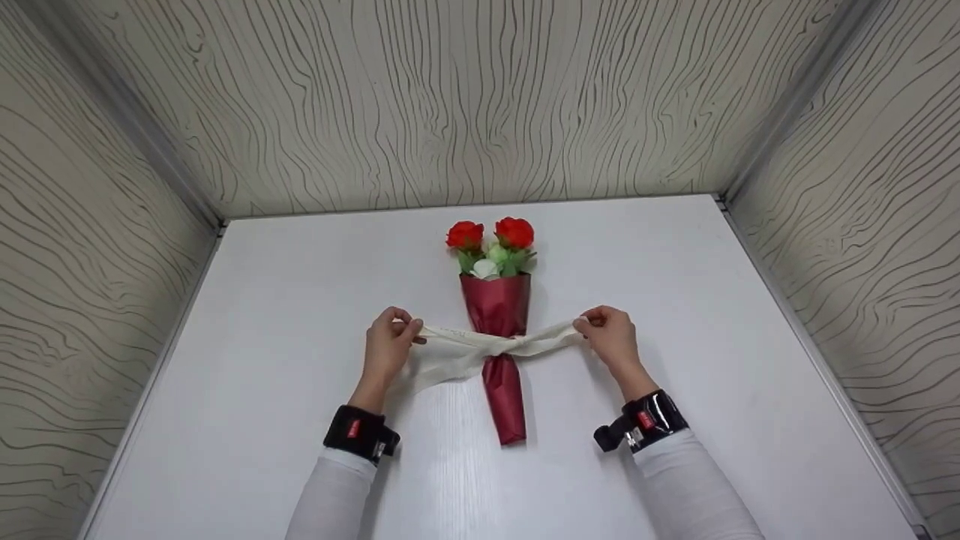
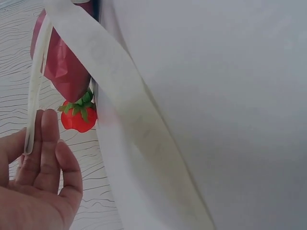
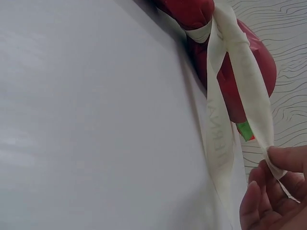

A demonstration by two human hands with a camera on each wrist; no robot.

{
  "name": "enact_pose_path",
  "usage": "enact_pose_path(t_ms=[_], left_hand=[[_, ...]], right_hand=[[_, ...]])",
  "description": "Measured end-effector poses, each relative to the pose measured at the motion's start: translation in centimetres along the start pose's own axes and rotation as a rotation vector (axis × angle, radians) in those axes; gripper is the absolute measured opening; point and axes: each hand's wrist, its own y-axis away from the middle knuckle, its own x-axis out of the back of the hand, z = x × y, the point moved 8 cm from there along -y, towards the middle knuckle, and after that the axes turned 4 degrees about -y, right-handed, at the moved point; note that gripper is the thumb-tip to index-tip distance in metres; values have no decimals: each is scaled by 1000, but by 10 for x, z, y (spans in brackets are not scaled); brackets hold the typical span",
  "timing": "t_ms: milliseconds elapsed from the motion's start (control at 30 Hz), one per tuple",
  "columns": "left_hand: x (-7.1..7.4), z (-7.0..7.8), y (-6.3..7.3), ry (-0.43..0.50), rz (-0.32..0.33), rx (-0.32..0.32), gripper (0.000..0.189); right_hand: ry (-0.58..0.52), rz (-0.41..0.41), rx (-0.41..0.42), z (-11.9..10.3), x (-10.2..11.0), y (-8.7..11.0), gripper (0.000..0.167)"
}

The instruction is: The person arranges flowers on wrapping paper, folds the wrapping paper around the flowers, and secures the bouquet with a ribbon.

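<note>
A bouquet in dark red wrapping paper (image 1: 499, 300) lies on the white table, its blooms pointing away from me. A cream ribbon (image 1: 501, 346) goes round the narrow waist of the paper and crosses over itself at the front. My left hand (image 1: 388, 346) pinches one folded part of it, stretched out to the left. On the other side my right hand (image 1: 611, 339) holds another part between thumb and fingers, drawn out to the right. In the left wrist view a loose ribbon tail (image 2: 115, 72) trails past the left hand. Faint lettering shows on the ribbon (image 3: 220, 129) in the right wrist view.
Two red flowers (image 1: 514, 233), a white flower (image 1: 486, 268) and green leaves stand out of the wrapping. Wood-grain patterned panels (image 1: 450, 105) enclose the white table (image 1: 285, 300) at the back and both sides. Each wrist wears a black strap (image 1: 361, 433).
</note>
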Motion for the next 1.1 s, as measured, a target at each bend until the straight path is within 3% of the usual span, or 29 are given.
enact_pose_path(t_ms=[133, 433, 600, 867, 1100], left_hand=[[2, -3, 0, -8, 3, 16, 13], [7, -6, 0, -6, 6, 7, 13], [8, -8, 0, -10, 5, 4, 13], [14, -18, -1, -28, 16, 71, 12], [20, -25, 1, -40, 17, 111, 13]], right_hand=[[14, 16, -19, 5, 5, -2, 19], [56, -63, -99, 16, 7, -7, 26], [94, -63, -104, 19, 9, -6, 27], [111, -23, -110, 24, 16, -6, 24], [116, -50, -138, 31, 19, -5, 26]])
